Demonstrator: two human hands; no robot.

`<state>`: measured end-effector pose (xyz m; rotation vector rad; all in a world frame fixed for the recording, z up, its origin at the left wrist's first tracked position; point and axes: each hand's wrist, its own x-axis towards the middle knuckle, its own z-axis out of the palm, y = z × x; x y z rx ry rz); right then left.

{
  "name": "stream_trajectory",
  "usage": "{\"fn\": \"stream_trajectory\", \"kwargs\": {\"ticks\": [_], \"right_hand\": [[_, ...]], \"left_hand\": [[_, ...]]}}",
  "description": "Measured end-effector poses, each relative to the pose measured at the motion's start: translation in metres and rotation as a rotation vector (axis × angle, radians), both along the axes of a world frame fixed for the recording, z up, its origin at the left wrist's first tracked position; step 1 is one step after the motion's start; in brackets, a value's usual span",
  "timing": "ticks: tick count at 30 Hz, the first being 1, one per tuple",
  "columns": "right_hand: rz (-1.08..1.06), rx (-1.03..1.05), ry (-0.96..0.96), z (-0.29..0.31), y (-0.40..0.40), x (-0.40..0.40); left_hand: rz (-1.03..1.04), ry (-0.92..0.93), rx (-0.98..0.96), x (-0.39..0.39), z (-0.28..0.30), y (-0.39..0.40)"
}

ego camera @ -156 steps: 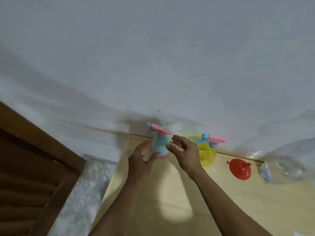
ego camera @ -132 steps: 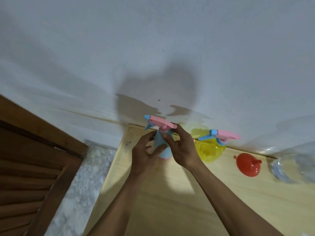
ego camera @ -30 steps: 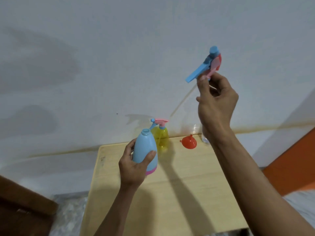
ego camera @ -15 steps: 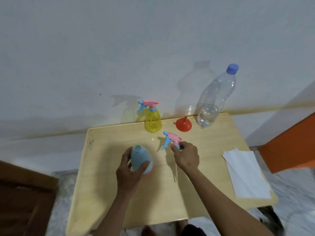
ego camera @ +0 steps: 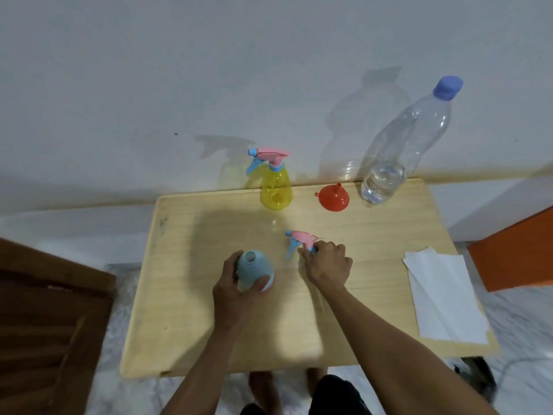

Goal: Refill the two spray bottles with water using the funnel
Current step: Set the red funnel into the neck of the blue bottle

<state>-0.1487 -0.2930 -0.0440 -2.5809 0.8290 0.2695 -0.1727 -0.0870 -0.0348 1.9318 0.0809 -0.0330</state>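
Gripping blue bottle, table mid-board

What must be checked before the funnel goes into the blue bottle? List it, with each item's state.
1. Blue bottle neck open, spray head off: ok.
2. Left hand grips the blue bottle upright on the table: ok.
3. Right hand free for the funnel: not ok, its fingers hold the spray head.
4. Funnel within reach, nothing on it: ok.
5. Water bottle cap off: not ok.
6. Yellow bottle opened: not ok.
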Motion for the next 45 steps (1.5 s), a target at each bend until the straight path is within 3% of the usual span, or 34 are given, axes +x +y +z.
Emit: {"fn": "stream_trajectory", "kwargs": {"ticks": [20,25,28,31,37,45], "right_hand": [[-0.039,0.059,-0.041,-0.005,-0.001,0.001],[-0.070,0.080,-0.179,0.007,-0.018,0.009],[0.018,-0.035,-0.239,0.022,-0.046,0.034],[0.169,-0.165,-0.178,0.038,-0.077,0.072],[0.521,-0.436,0.132,0.049,-0.105,0.135],[0.657,-0.527,0.257,0.034,-0.108,0.158]], "left_hand": [[0.001,-0.020,0.028,0.000,0.006,-0.005],[-0.007,-0.043,0.030,-0.001,0.003,-0.003],[-0.012,-0.048,0.031,-0.001,-0.001,-0.003],[-0.007,-0.051,0.035,-0.001,-0.003,-0.004],[0.007,-0.047,0.032,-0.001,-0.007,-0.007],[0.027,-0.054,0.064,-0.001,-0.007,-0.008]]}}
